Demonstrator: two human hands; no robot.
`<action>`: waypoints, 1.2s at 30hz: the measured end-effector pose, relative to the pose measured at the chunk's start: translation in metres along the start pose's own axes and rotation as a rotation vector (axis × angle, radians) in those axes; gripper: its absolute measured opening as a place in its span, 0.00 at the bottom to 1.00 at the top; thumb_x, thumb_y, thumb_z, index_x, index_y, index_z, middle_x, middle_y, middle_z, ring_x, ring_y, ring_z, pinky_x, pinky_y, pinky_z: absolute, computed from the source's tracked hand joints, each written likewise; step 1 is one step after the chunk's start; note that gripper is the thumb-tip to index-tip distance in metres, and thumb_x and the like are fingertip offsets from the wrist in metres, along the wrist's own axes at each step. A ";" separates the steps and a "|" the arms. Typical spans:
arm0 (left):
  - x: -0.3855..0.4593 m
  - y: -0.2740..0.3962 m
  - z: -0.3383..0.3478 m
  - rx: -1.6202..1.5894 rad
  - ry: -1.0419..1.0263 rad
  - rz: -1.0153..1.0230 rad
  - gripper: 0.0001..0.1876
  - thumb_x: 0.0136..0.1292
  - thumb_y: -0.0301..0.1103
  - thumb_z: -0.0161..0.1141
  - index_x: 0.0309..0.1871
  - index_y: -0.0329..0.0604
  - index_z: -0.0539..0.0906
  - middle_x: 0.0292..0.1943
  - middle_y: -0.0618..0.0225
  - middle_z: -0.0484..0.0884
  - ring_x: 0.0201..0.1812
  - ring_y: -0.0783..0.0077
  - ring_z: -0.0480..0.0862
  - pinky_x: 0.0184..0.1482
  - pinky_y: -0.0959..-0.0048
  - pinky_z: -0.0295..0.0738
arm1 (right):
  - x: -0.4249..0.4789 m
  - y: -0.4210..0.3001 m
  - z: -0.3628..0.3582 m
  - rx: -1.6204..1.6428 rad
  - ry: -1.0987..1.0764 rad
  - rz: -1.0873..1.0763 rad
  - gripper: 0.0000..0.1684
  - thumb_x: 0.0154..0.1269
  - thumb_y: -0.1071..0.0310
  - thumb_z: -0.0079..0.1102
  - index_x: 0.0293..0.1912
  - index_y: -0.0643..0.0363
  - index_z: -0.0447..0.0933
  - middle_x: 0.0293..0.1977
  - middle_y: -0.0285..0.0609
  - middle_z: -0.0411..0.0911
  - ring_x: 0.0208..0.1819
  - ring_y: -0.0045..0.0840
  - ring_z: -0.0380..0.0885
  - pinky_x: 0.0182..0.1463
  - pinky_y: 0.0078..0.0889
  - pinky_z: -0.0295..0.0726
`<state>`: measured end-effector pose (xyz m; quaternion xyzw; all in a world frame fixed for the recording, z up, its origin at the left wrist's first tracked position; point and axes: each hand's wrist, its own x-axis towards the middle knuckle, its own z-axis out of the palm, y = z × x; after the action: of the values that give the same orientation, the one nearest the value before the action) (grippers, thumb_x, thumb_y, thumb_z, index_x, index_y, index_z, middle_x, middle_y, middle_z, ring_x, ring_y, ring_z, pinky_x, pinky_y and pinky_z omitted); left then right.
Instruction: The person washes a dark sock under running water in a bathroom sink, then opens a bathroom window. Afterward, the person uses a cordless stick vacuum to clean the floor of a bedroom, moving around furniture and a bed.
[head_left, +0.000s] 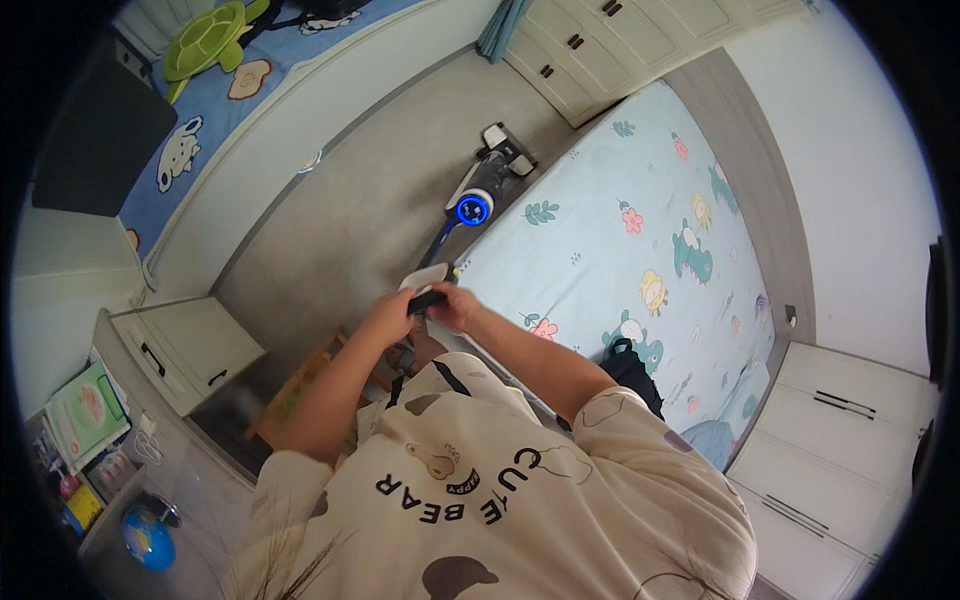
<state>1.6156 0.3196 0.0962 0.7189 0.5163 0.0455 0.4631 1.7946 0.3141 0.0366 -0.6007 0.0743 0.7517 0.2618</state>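
A white and dark upright floor washer (480, 180) stands tilted on the floor in front of me. A blue ring glows around its round display (473, 211). From the body, a thin blue-looking pole (439, 244) runs back to the white and black handle (426, 279). My left hand (388, 318) grips the handle's left side. On its right side my right hand (453, 306) holds the dark end, fingers bent around it. The floor head (508, 150) rests on the grey floor close to the bed's side. My fingers partly hide the grip.
The bed (577, 217), with a patterned sheet, borders the floor on the right; a black bag (634, 375) lies on it. A small wooden chair (300, 382) stands by my left forearm. White cabinets (187, 352) are to the left, with more cabinets (577, 60) at the far end.
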 end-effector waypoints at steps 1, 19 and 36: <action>-0.021 0.003 -0.009 -0.010 -0.044 -0.027 0.18 0.50 0.27 0.60 0.47 0.41 0.73 0.38 0.49 0.79 0.42 0.46 0.78 0.43 0.57 0.73 | -0.007 0.016 0.001 0.002 -0.070 0.058 0.11 0.58 0.63 0.59 0.38 0.55 0.72 0.30 0.40 0.76 0.32 0.29 0.76 0.37 0.33 0.78; -0.157 0.045 -0.079 0.145 -0.309 0.148 0.22 0.50 0.37 0.62 0.50 0.42 0.75 0.40 0.49 0.78 0.44 0.45 0.76 0.47 0.57 0.70 | -0.123 0.080 0.048 -0.119 -0.360 0.416 0.09 0.53 0.69 0.62 0.37 0.58 0.77 0.34 0.40 0.78 0.34 0.29 0.77 0.39 0.28 0.78; 0.013 0.000 0.047 0.084 0.073 -0.077 0.23 0.51 0.30 0.55 0.53 0.41 0.69 0.49 0.55 0.76 0.50 0.54 0.77 0.55 0.57 0.62 | -0.001 -0.033 0.009 -0.238 0.176 -0.036 0.14 0.55 0.62 0.62 0.39 0.55 0.71 0.32 0.39 0.74 0.32 0.28 0.75 0.36 0.30 0.79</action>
<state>1.6476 0.3007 0.0637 0.7151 0.5616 0.0320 0.4149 1.8029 0.3459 0.0464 -0.6922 -0.0036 0.6950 0.1945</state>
